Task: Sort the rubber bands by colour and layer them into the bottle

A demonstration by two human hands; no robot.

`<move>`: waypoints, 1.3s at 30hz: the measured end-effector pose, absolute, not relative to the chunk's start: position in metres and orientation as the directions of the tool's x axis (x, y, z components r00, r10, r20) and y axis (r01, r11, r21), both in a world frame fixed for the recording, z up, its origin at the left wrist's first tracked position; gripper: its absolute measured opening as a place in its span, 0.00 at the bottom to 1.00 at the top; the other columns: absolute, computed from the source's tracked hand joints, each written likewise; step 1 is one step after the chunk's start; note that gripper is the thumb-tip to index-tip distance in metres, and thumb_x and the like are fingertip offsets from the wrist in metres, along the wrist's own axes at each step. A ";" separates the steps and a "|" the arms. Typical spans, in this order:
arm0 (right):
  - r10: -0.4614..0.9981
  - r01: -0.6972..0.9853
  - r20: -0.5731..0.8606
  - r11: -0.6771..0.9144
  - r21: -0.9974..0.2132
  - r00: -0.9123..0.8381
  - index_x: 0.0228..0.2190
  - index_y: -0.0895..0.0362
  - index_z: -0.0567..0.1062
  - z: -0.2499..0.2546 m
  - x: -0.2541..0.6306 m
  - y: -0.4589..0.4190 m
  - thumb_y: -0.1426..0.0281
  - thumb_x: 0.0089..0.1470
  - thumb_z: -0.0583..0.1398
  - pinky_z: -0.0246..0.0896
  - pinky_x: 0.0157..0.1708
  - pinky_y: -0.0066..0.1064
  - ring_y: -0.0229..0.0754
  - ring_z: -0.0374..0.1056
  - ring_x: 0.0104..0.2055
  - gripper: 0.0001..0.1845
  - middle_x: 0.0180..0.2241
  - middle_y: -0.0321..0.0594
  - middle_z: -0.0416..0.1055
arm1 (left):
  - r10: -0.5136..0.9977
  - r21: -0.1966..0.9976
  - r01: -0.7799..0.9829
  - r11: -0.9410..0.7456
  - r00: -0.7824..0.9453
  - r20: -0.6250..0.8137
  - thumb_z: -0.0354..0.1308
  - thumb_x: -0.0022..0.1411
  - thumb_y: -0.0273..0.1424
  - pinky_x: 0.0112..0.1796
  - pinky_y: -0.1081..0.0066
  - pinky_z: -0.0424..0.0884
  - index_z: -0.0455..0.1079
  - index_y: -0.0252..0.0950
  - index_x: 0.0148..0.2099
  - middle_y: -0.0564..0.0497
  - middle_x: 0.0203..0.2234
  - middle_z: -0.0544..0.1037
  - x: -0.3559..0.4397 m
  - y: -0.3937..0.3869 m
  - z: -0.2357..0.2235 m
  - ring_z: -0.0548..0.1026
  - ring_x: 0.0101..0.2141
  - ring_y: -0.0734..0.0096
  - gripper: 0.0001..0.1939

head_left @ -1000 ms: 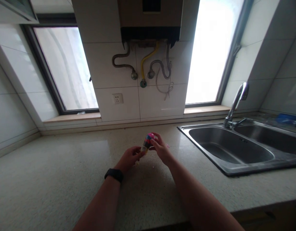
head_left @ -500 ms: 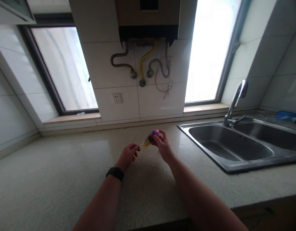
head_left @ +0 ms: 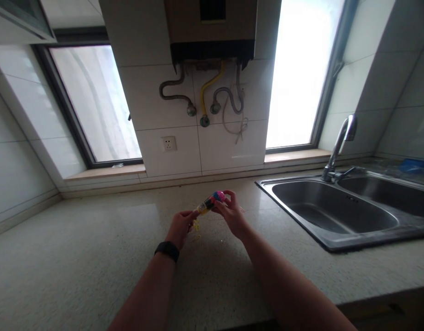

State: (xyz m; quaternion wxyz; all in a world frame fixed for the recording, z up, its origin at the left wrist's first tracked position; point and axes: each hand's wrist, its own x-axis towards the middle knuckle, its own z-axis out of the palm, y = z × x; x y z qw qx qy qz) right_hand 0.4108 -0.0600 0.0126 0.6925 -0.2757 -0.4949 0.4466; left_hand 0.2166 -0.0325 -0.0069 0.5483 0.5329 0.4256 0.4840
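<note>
A wrapped lollipop [head_left: 208,203] is held tilted between my hands, just above the countertop. Its round end is pink and blue, its middle dark, and a clear, yellowish wrapper covers the lower part. My right hand [head_left: 233,215] grips the coloured upper end between thumb and fingers. At the lower left end, my left hand [head_left: 181,227] is closed on the wrapped stick, and its fingertips hide the tip. A thin yellow curly strip [head_left: 196,225] shows beside the left fingers; whether it hangs or lies on the counter I cannot tell. A black band circles my left wrist.
The speckled stone countertop [head_left: 104,266] spreads under both hands. To the right a double steel sink [head_left: 322,241] is set in, with a chrome faucet [head_left: 336,147] behind it. A wall socket [head_left: 169,143] and heater pipes are at the back, between two windows.
My left fingers have moved from the thin stick up against the lower end of the wrapper. The lollipop sits slightly lower in view, and its head shows more between my right fingers.
</note>
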 end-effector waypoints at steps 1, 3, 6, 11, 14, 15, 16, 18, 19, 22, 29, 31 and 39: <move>0.889 -0.345 0.448 0.453 -0.822 0.098 0.46 0.48 0.60 0.012 0.411 -0.060 0.61 0.52 0.68 0.73 0.47 0.42 0.42 0.75 0.45 0.26 0.44 0.35 0.74 | 0.986 0.997 -0.075 -0.036 0.161 0.047 0.70 0.49 0.50 0.20 0.76 0.52 0.73 0.31 0.30 0.57 0.18 0.63 0.216 -0.032 -0.008 0.58 0.18 0.82 0.24; 0.886 -0.345 0.456 0.454 -0.821 0.079 0.46 0.47 0.59 0.011 0.411 -0.060 0.61 0.53 0.68 0.73 0.48 0.43 0.41 0.75 0.44 0.26 0.44 0.35 0.74 | 0.986 0.996 -0.083 -0.027 0.161 0.040 0.70 0.49 0.50 0.20 0.76 0.52 0.72 0.31 0.30 0.57 0.18 0.64 0.216 -0.031 -0.010 0.58 0.18 0.82 0.24; 0.886 -0.348 0.458 0.452 -0.822 0.068 0.45 0.47 0.59 0.009 0.412 -0.059 0.61 0.53 0.67 0.73 0.48 0.43 0.40 0.75 0.44 0.25 0.44 0.34 0.74 | 0.984 0.997 -0.070 -0.010 0.176 0.022 0.69 0.49 0.50 0.20 0.76 0.52 0.73 0.31 0.31 0.57 0.18 0.64 0.216 -0.031 -0.009 0.58 0.18 0.82 0.25; 0.884 -0.358 0.463 0.454 -0.816 0.065 0.46 0.47 0.59 0.009 0.413 -0.059 0.60 0.53 0.68 0.72 0.49 0.45 0.42 0.74 0.46 0.26 0.45 0.35 0.74 | 0.976 0.998 0.001 -0.066 0.210 0.065 0.69 0.50 0.50 0.22 0.76 0.54 0.75 0.29 0.34 0.54 0.20 0.68 0.213 -0.032 -0.005 0.61 0.20 0.80 0.26; 0.884 -0.370 0.463 0.451 -0.812 0.060 0.46 0.47 0.59 0.008 0.414 -0.058 0.61 0.53 0.68 0.72 0.49 0.46 0.42 0.74 0.45 0.26 0.45 0.35 0.74 | 0.972 0.997 0.016 -0.073 0.223 0.067 0.69 0.50 0.50 0.22 0.76 0.54 0.75 0.29 0.33 0.54 0.20 0.68 0.212 -0.033 -0.004 0.61 0.20 0.80 0.26; 0.884 -0.370 0.463 0.450 -0.813 0.059 0.46 0.47 0.59 0.008 0.414 -0.058 0.61 0.53 0.68 0.72 0.49 0.46 0.42 0.74 0.45 0.26 0.45 0.35 0.74 | 0.973 0.997 0.021 -0.071 0.222 0.064 0.70 0.49 0.50 0.22 0.76 0.55 0.75 0.29 0.33 0.54 0.20 0.68 0.212 -0.033 -0.004 0.61 0.20 0.80 0.26; 0.884 -0.369 0.464 0.450 -0.813 0.057 0.46 0.47 0.59 0.008 0.414 -0.058 0.61 0.53 0.68 0.72 0.49 0.46 0.42 0.75 0.45 0.26 0.45 0.35 0.73 | 0.974 0.998 0.022 -0.067 0.220 0.060 0.70 0.49 0.49 0.22 0.76 0.55 0.75 0.29 0.33 0.54 0.20 0.68 0.212 -0.033 -0.004 0.62 0.20 0.80 0.26; 0.882 -0.363 0.469 0.454 -0.814 0.053 0.46 0.47 0.59 0.008 0.414 -0.057 0.61 0.53 0.68 0.72 0.49 0.46 0.42 0.75 0.44 0.26 0.45 0.35 0.73 | 0.975 0.999 -0.002 -0.042 0.220 0.042 0.70 0.48 0.49 0.21 0.77 0.54 0.75 0.29 0.34 0.54 0.20 0.68 0.213 -0.033 -0.005 0.61 0.19 0.81 0.26; 0.880 -0.361 0.472 0.457 -0.813 0.050 0.46 0.47 0.59 0.008 0.414 -0.058 0.62 0.53 0.68 0.72 0.49 0.47 0.42 0.75 0.44 0.26 0.45 0.35 0.73 | 0.974 0.999 -0.032 -0.021 0.224 0.028 0.71 0.48 0.48 0.20 0.77 0.53 0.75 0.29 0.35 0.55 0.19 0.68 0.213 -0.033 -0.006 0.61 0.19 0.82 0.25; 0.877 -0.352 0.479 0.463 -0.813 0.047 0.45 0.47 0.59 0.009 0.413 -0.058 0.62 0.53 0.68 0.73 0.48 0.47 0.42 0.75 0.43 0.26 0.44 0.34 0.73 | 0.972 0.990 -0.135 0.043 0.235 -0.010 0.72 0.47 0.48 0.18 0.77 0.48 0.72 0.31 0.33 0.58 0.17 0.63 0.214 -0.033 -0.008 0.56 0.16 0.83 0.25; 0.868 -0.318 0.496 0.481 -0.817 0.040 0.42 0.48 0.57 0.013 0.409 -0.061 0.61 0.51 0.69 0.75 0.45 0.44 0.43 0.76 0.44 0.28 0.44 0.34 0.72 | 0.966 0.975 -0.204 0.084 0.258 -0.029 0.73 0.46 0.47 0.17 0.77 0.46 0.68 0.33 0.31 0.62 0.15 0.58 0.212 -0.035 -0.005 0.52 0.15 0.85 0.25; 0.868 -0.314 0.495 0.479 -0.819 0.034 0.42 0.48 0.56 0.013 0.409 -0.062 0.61 0.51 0.69 0.75 0.45 0.44 0.43 0.75 0.44 0.28 0.44 0.35 0.71 | 0.961 0.971 -0.214 0.102 0.273 -0.041 0.73 0.45 0.46 0.17 0.77 0.45 0.68 0.32 0.31 0.63 0.15 0.58 0.212 -0.035 -0.004 0.51 0.15 0.85 0.25; 0.865 -0.298 0.498 0.490 -0.819 0.054 0.42 0.48 0.57 0.013 0.411 -0.060 0.61 0.51 0.69 0.75 0.44 0.43 0.43 0.75 0.45 0.27 0.44 0.34 0.71 | 0.944 0.959 -0.244 0.147 0.324 -0.062 0.74 0.46 0.42 0.17 0.77 0.44 0.68 0.32 0.32 0.63 0.15 0.57 0.211 -0.031 -0.006 0.50 0.15 0.86 0.22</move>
